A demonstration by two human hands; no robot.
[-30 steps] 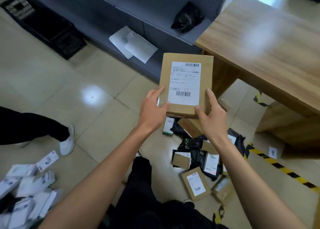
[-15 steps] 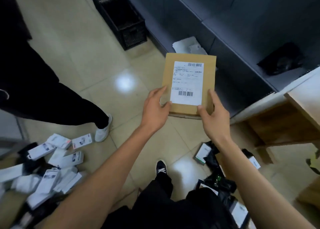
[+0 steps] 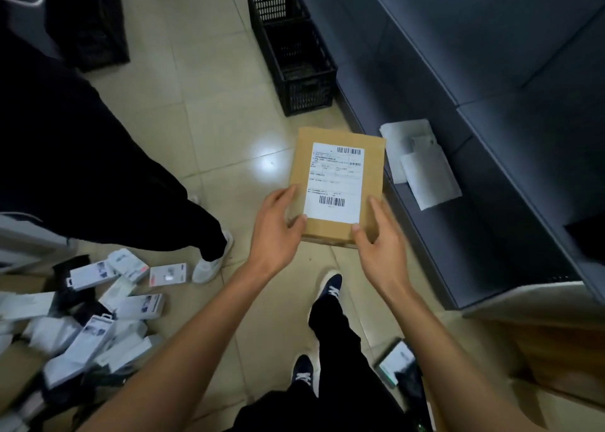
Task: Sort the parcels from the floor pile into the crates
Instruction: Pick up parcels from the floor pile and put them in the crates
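Observation:
I hold a flat brown cardboard parcel (image 3: 339, 182) with a white shipping label face up, above the tiled floor. My left hand (image 3: 276, 230) grips its near left corner, thumb on top. My right hand (image 3: 379, 235) grips the near right corner, thumb on the label's edge. A black plastic crate (image 3: 291, 48) stands on the floor straight ahead, beyond the parcel, next to the grey shelf unit. A second black crate (image 3: 95, 22) is at the upper left, partly hidden by another person.
Another person in black trousers and a white shoe (image 3: 209, 261) stands at left. White boxed parcels (image 3: 98, 313) lie piled at lower left. A grey shelf unit (image 3: 491, 137) with white mailers (image 3: 422, 166) runs along the right. One parcel (image 3: 394, 361) lies by my feet.
My view has swung left and I have stepped toward the black crate, which now sits just ahead. The parcel stays held in both hands. The wooden table and first pile have left the view.

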